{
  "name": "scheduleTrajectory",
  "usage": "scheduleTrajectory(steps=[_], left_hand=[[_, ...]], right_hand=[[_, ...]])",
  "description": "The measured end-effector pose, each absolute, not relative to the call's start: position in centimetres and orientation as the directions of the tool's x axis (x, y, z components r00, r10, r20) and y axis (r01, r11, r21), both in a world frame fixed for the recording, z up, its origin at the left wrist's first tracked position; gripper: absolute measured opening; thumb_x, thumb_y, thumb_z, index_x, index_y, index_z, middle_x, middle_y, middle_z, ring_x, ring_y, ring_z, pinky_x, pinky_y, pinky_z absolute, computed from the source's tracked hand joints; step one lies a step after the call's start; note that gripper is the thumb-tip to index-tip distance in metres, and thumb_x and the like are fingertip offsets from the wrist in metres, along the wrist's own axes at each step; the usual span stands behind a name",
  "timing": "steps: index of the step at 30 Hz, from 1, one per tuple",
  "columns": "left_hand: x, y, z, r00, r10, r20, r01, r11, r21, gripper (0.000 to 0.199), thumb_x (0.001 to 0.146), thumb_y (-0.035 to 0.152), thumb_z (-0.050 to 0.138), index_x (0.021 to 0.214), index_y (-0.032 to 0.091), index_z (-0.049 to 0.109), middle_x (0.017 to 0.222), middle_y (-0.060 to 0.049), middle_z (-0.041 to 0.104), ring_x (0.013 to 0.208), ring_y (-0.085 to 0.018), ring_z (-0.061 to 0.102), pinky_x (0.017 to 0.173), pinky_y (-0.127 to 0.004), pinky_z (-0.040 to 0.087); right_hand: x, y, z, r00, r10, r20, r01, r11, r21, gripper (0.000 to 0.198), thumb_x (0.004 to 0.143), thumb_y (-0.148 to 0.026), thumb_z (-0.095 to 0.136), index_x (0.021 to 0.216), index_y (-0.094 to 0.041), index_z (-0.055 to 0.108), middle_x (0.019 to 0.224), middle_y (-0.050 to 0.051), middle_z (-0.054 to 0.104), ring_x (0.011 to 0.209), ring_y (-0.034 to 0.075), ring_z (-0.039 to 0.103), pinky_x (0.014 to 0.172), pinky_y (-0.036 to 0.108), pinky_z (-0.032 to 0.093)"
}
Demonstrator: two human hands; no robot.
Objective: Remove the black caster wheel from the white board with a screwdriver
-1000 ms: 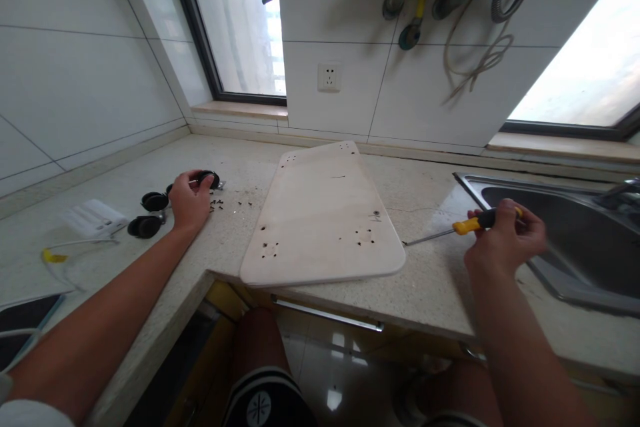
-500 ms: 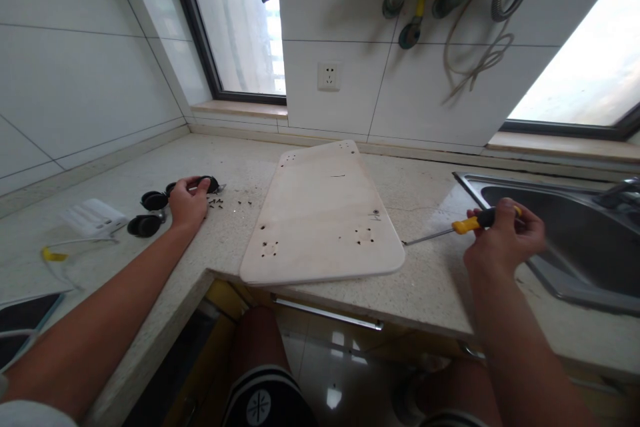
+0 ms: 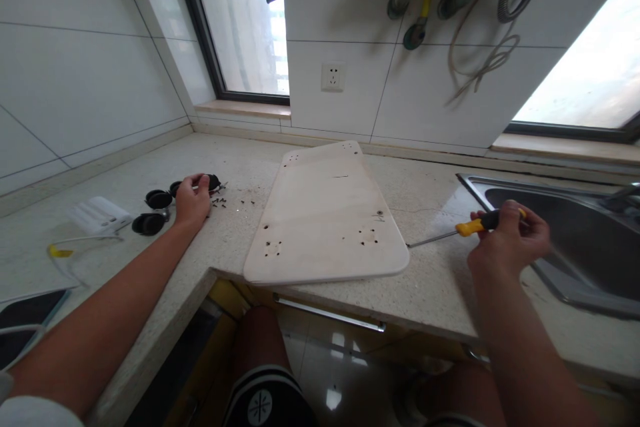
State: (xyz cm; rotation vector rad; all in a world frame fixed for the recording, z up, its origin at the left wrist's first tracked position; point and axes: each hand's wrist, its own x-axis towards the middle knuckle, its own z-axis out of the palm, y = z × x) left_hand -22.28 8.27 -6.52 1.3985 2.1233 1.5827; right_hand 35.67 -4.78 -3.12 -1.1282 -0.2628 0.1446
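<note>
A pale wooden board (image 3: 325, 213) with several screw holes lies flat on the stone counter (image 3: 430, 280), its near edge over the counter's front. My left hand (image 3: 193, 200) reaches to the left of the board and closes on a black caster wheel (image 3: 213, 182). Two more black casters (image 3: 159, 199) (image 3: 146, 223) sit just left of that hand. Small dark screws (image 3: 235, 202) are scattered between the hand and the board. My right hand (image 3: 507, 237) holds a screwdriver (image 3: 460, 230) with a yellow and black handle; its shaft points left toward the board's right corner.
A steel sink (image 3: 565, 240) lies at the right. A white box (image 3: 97, 215) and a cable with a yellow tag (image 3: 60, 252) rest at the left, a dark tablet (image 3: 25, 313) at the near left. A wall socket (image 3: 333, 77) and hanging hoses (image 3: 400, 0) are behind.
My left hand has shifted slightly over the caster, its fingers closing on it. The right hand and screwdriver have hardly moved. The view has shifted a little.
</note>
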Motion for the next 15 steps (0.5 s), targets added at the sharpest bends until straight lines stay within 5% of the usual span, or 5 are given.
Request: scheduleTrajectory(steps=[15], left_hand=[[-23.2,9.3,-7.9,-0.490,0.756,0.435,0.595,-0.075,0.800,0.025,0.100,0.037,0.059,0.118,0.021,0.061,0.135,-0.019,0.071,0.129,-0.033,0.071,0.118,-0.046,0.054]], right_hand=[[35.6,-4.7,-3.2,0.961,0.248,0.121,0.008,0.414,-0.910,0.042,0.102,-0.028,0.074,0.140,-0.015,0.064,0.134,0.010,0.069,0.109,0.017,0.072,0.092,0.036,0.068]])
